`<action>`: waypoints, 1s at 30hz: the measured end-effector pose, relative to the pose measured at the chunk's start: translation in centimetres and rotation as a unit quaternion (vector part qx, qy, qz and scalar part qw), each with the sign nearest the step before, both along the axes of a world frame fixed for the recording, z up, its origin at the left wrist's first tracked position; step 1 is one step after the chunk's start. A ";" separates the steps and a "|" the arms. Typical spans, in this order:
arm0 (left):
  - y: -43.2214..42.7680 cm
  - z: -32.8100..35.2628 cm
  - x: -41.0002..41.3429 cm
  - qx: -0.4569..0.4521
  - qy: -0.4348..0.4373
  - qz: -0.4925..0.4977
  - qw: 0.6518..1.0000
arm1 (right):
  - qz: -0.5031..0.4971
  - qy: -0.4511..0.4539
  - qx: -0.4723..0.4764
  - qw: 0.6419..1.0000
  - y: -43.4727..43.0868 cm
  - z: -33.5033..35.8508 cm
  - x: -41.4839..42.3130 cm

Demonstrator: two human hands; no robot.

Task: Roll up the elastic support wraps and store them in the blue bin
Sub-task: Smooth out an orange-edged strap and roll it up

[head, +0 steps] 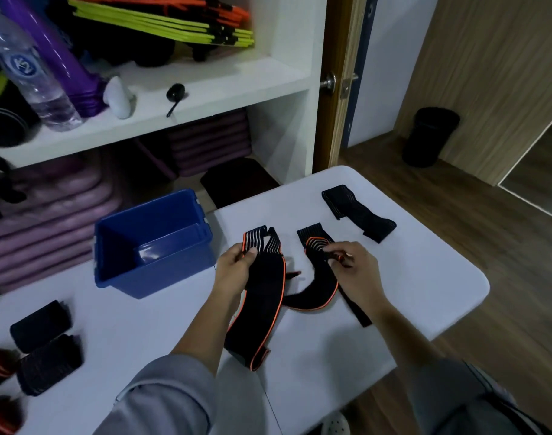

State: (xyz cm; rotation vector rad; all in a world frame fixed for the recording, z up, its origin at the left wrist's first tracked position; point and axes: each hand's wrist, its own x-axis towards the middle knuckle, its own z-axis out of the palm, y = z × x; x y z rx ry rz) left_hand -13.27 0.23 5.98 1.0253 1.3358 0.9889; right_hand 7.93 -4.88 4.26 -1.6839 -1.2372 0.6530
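Note:
A long black elastic wrap with orange edging [262, 296] lies across the middle of the white table [425, 277]. My left hand [237, 265] grips its striped end on the left. My right hand [353, 265] pinches its other striped end on the right. Under that end lies another black strap [358, 312]. A plain black wrap [359, 211] lies unrolled at the table's far right. The open blue bin [155, 246] stands left of my hands and I see nothing inside it.
Several rolled dark wraps [45, 346] sit at the table's left edge, some with red stripes. A white shelf behind holds a water bottle [26, 70], a purple tube and purple mats. A black cylinder [428, 136] stands on the wooden floor by the door.

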 end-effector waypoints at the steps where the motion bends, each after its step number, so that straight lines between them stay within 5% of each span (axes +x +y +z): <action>1: 0.0 0.6 -0.2 0.009 -0.009 0.002 1.000 | -0.004 0.024 0.008 1.000 0.3 0.7 -0.4; 10: -0.3 5.9 -0.9 0.098 -0.045 0.000 0.994 | -0.089 0.113 0.059 0.988 2.7 5.1 -4.6; 16: -0.1 7.3 -2.2 0.123 -0.045 0.018 0.991 | -0.042 0.147 -0.008 0.988 5.0 7.8 -6.3; 24: -0.1 8.9 -4.2 0.186 0.017 0.064 0.980 | 0.047 -0.132 0.185 0.973 5.5 12.3 -8.7; 30: -0.8 10.3 -4.4 0.205 0.012 0.100 0.973 | 0.070 -0.125 0.133 0.981 6.2 13.4 -10.5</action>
